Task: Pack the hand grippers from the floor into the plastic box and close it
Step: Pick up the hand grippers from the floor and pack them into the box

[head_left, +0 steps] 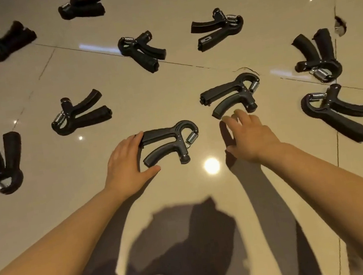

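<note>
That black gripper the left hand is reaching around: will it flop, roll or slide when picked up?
Probably stiff: the gripper looks like moulded plastic with a metal spring. Unlikely to roll, since it lies flat. It may slide if nudged, as the floor is glossy. The left hand spans both handle ends.

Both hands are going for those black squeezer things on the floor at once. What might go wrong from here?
The left hand only reaches the nearest hand gripper at its handle ends, so it may slide on the glossy tile floor rather than lift. The right hand is not yet around the second hand gripper and could nudge it away. No box shows in this view.
</note>
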